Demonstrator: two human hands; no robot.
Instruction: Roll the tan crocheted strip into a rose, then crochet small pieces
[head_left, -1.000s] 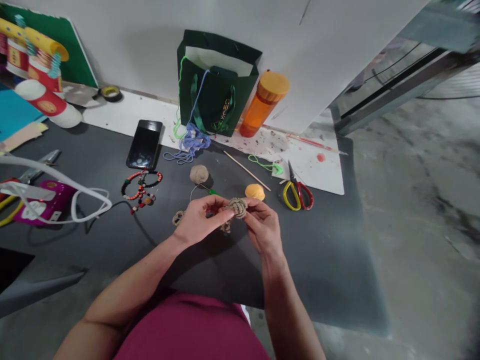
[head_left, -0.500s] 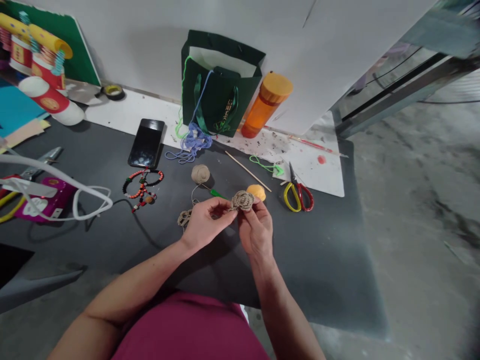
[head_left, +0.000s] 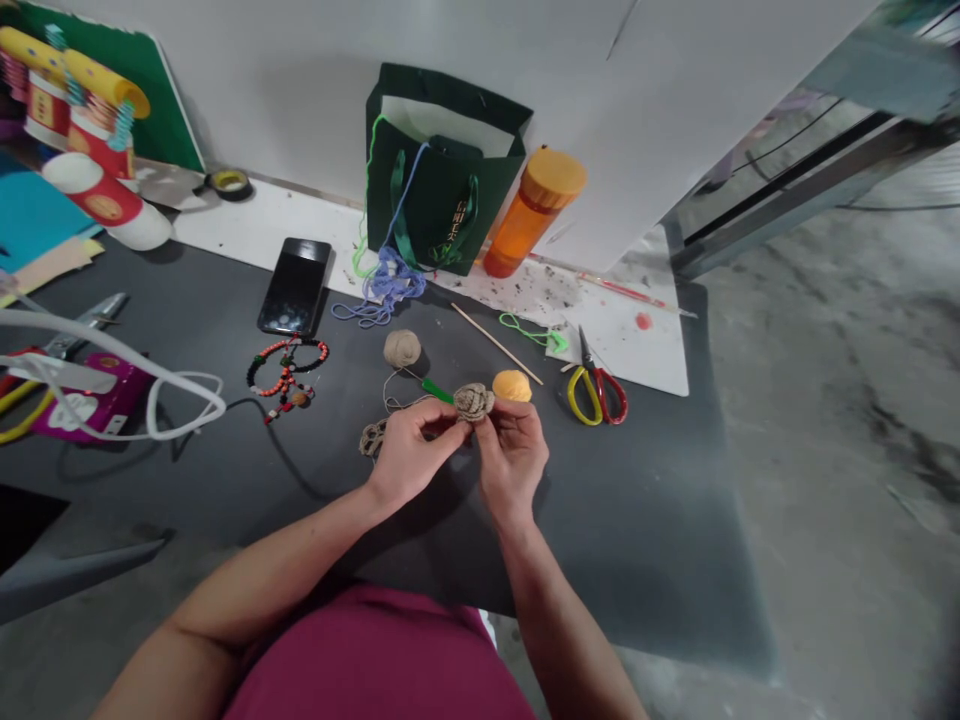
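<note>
A twine knot (head_left: 474,401) is held over the dark worktop (head_left: 637,500) between both hands. The fingers of the left hand (head_left: 409,455) and of the right hand (head_left: 514,455) are closed on it from the two sides, so it is clamped at their tips. Just left of the left fingers, a small twine coil (head_left: 373,437) is seen on the worktop. Just beyond the right fingers an orange ball (head_left: 512,386) is placed, and a green tool (head_left: 436,391) is laid beyond the left ones. Farther away, a twine ball (head_left: 402,348), a wooden stick (head_left: 495,342) and, to the right, scissors (head_left: 596,385) are found. Well behind them, a green bag (head_left: 442,180) and an orange bottle (head_left: 534,210) are stood at the wall.
</note>
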